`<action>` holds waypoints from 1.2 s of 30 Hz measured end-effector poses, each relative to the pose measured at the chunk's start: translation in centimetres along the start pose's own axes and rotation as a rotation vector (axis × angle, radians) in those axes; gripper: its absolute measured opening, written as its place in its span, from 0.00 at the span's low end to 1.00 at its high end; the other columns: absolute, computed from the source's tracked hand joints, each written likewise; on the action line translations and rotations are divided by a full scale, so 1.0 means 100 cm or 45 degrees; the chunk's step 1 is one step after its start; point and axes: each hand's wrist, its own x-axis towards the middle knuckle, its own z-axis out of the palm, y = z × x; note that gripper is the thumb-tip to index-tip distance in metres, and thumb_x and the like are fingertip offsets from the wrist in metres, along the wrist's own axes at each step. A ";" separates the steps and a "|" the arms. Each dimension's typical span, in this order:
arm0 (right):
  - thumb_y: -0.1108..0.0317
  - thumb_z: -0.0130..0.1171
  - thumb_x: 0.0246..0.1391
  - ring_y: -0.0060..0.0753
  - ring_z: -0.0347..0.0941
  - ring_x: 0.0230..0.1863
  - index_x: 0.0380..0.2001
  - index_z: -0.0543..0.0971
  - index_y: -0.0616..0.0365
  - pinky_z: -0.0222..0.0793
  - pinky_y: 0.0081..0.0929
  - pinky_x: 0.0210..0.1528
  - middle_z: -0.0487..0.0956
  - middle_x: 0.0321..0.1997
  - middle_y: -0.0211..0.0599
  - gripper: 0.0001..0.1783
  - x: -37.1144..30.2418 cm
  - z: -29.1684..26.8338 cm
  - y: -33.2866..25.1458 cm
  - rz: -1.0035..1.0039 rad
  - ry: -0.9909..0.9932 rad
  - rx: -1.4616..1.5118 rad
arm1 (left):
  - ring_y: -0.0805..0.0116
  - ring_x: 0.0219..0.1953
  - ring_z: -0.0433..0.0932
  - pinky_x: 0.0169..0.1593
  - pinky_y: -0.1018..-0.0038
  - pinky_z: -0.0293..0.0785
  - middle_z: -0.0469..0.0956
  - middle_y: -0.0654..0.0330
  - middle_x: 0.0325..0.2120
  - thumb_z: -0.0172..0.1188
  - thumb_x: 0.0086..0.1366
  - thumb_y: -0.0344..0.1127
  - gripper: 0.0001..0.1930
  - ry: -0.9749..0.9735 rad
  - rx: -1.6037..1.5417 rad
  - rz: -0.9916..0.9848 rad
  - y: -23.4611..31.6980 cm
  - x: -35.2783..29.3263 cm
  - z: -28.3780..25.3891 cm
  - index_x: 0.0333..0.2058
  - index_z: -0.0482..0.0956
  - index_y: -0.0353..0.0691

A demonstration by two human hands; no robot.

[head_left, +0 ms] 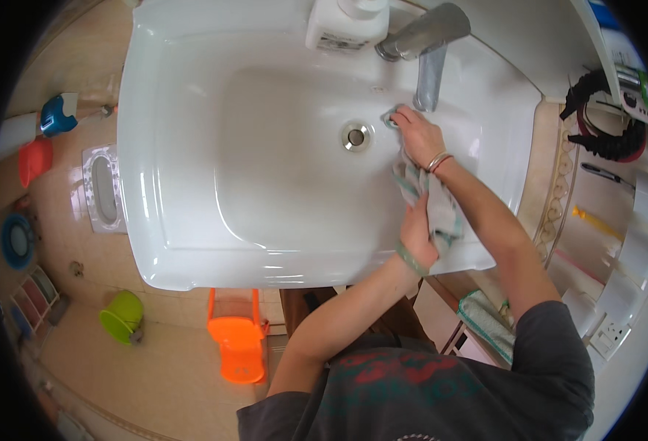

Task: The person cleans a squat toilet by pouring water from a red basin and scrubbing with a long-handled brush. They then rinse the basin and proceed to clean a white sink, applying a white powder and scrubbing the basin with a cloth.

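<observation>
A pale cloth with green stripes (445, 214) hangs bunched over the right side of the white washbasin (287, 169). My right hand (418, 136), with thin bangles at the wrist, is closed on its upper end. A pale greenish bit shows at the fingertips, between the drain (355, 136) and the tap (430, 77). Lower down, near the basin's front edge, my left hand (418, 231) grips the cloth's lower part. A green bangle (411, 259) circles that wrist. The left fingers are partly hidden behind the cloth and hand.
A white bottle (347, 26) stands at the basin's back rim, left of the tap. Along the right wall are a black pen-like item (607, 175) and a yellow-handled item (596, 223). An orange chair-shaped item (239, 338) and a green bucket (122, 316) stand on the floor.
</observation>
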 end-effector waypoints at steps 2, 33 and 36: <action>0.74 0.46 0.49 0.41 0.71 0.44 0.41 0.73 0.51 0.73 0.38 0.37 0.71 0.41 0.33 0.14 -0.019 -0.004 0.002 0.115 -0.039 -0.039 | 0.66 0.42 0.77 0.44 0.68 0.75 0.76 0.62 0.41 0.49 0.67 0.40 0.15 0.036 0.030 -0.016 -0.015 0.002 -0.001 0.50 0.68 0.44; 0.76 0.50 0.46 0.42 0.72 0.43 0.38 0.73 0.55 0.73 0.38 0.34 0.70 0.43 0.37 0.13 -0.059 -0.042 0.041 0.291 -0.065 -0.311 | 0.68 0.45 0.74 0.47 0.68 0.73 0.72 0.61 0.46 0.51 0.66 0.40 0.20 -0.015 0.296 -0.017 -0.057 0.004 0.004 0.55 0.62 0.44; 0.73 0.48 0.50 0.40 0.73 0.43 0.36 0.75 0.53 0.72 0.39 0.39 0.72 0.45 0.37 0.10 -0.135 -0.032 0.003 0.165 -0.297 -0.127 | 0.70 0.44 0.74 0.46 0.71 0.73 0.72 0.63 0.46 0.50 0.67 0.38 0.21 0.262 0.411 -0.236 -0.090 -0.052 -0.021 0.58 0.60 0.47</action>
